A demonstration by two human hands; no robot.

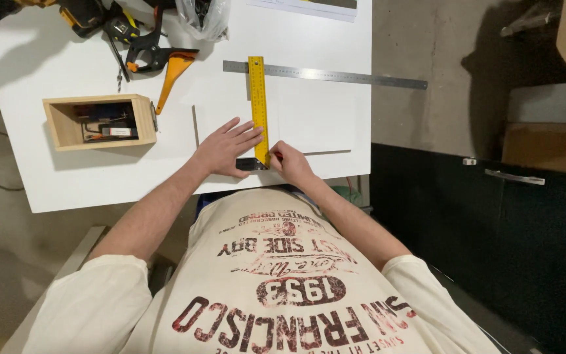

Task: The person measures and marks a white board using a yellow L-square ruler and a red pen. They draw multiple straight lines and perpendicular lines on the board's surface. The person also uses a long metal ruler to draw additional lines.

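The fingers of the left hand (225,149) lie spread and flat, pressing down on a white board (309,118) and touching the left edge of a yellow try square (258,105); they grip nothing. The fingers of the right hand (288,161) are curled tight together at the lower end of the square's yellow blade, just beside its dark stock (251,164); whether they pinch a pencil or some other small thing there cannot be told.

Under both hands spreads the white table (47,177), the largest thing in view. On it lies the white board, reaching up and to the right from the fingertips. Above the fingers, across the top of the yellow blade, a long steel ruler (335,75) runs to the right, past the table's edge. Well to the left of the left hand's fingers stands an open wooden box (99,122) with small items inside. Up and left of the fingers lie a black clamp with orange tips (158,56) and an orange wedge-shaped piece (173,75). Farther up, near the table's far edge, sits a crumpled clear plastic bag (204,16).
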